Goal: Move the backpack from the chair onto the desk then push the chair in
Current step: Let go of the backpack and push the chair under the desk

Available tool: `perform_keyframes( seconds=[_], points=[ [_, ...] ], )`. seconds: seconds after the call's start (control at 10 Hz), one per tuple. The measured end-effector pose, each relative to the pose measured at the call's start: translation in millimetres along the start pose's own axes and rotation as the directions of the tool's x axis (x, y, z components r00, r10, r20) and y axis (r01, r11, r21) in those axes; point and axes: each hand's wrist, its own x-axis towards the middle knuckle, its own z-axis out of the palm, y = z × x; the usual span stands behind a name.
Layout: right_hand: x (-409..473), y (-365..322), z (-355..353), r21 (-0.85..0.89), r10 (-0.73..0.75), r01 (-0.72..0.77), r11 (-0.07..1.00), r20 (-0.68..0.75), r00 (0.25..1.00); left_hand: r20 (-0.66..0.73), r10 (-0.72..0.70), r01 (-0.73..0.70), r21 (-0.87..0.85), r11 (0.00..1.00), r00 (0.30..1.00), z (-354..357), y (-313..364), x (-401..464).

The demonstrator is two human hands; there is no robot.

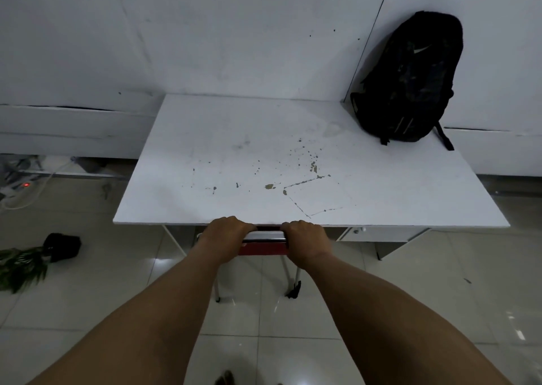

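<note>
While gripping chair (pixel 264 242): both hands curled.

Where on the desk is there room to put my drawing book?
The desk is bare across its left and middle. The backpack fills the far right corner, leaning on the wall. Both hands, left and right, crowd the near edge, gripping the chair.

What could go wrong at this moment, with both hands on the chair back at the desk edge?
The left hand and right hand grip the chair right against the desk edge; knuckles could get pinched. A jolt might topple the backpack, which only leans on the wall near the desk's far right corner.
</note>
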Motion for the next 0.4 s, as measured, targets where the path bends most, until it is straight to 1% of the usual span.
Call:
perform_keyframes(
  seconds=[0.1,0.2,0.3,0.4],
  points=[
    [1,-1,-2,0.030,0.011,-0.012,0.999,0.041,0.999,0.047,0.005,-0.004,-0.009,1.000,0.999,-3,1,0],
    [0,-2,-9,0.074,0.014,-0.023,0.997,0.112,0.994,0.141,0.003,0.004,-0.045,0.999,0.990,-12,-1,1],
    [-7,-1,-19,0.056,0.016,-0.025,0.998,0.156,0.988,0.293,-0.025,0.060,-0.113,0.992,0.956,-23,4,-1],
    [-9,0,-43,0.024,-0.007,0.002,1.000,0.179,0.984,0.342,-0.117,0.180,-0.157,0.971,0.932,-46,6,1]
  ],
)
